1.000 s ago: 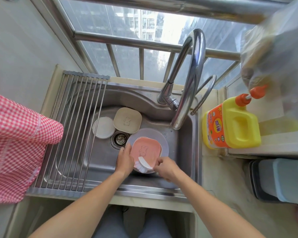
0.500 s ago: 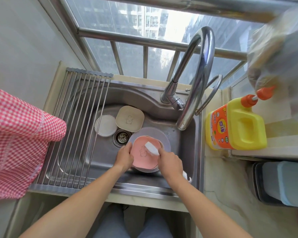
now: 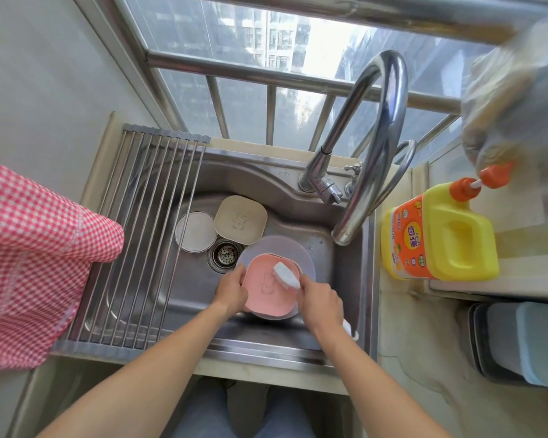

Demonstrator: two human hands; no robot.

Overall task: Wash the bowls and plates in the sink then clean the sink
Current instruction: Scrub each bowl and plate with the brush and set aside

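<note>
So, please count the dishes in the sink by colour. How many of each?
Pink: 1, the pink plate
Beige: 1, the beige plate
White: 1, the white round plate
Pale lilac: 1, the lilac round plate under the pink one
Total: 4

The right hand (image 3: 320, 300) covers most of the brush (image 3: 287, 275) handle, so only the white head on the pink plate (image 3: 268, 287) and a white tip past the wrist show, and the pale round plate (image 3: 277, 251) under the pink one is largely hidden by it. The red checked cloth (image 3: 35, 260) is cut off by the left edge, and a blurred plastic bag (image 3: 516, 99) at top right hides its contents. The detergent bottle (image 3: 440, 232) label is too small to read.
</note>
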